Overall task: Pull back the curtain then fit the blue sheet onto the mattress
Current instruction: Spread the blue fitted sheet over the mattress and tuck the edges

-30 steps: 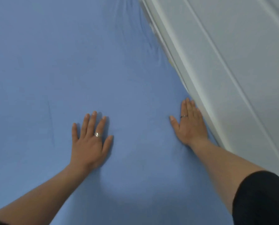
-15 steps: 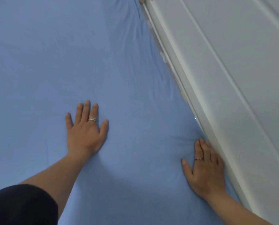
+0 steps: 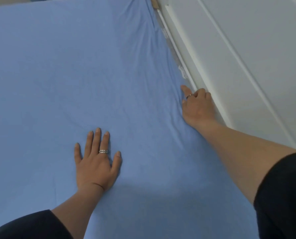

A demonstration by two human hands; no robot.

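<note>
Head view: blue sheet point(image 3: 74, 66) is being pressed over the hidden mattress by left hand point(image 3: 95, 166), fingers straight and spread. Right hand point(image 3: 199, 107) is being curled at its edge beside white panel point(image 3: 230, 66); fingertips hidden, grasp cannot be told.

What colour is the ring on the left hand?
Silver; the ring on the left hand shows best in the head view.

Left hand point(image 3: 96, 167) flat on sheet point(image 3: 66, 75), mid-mattress; right hand point(image 3: 198, 107) at sheet's right edge, against wall panel point(image 3: 230, 57).
</note>
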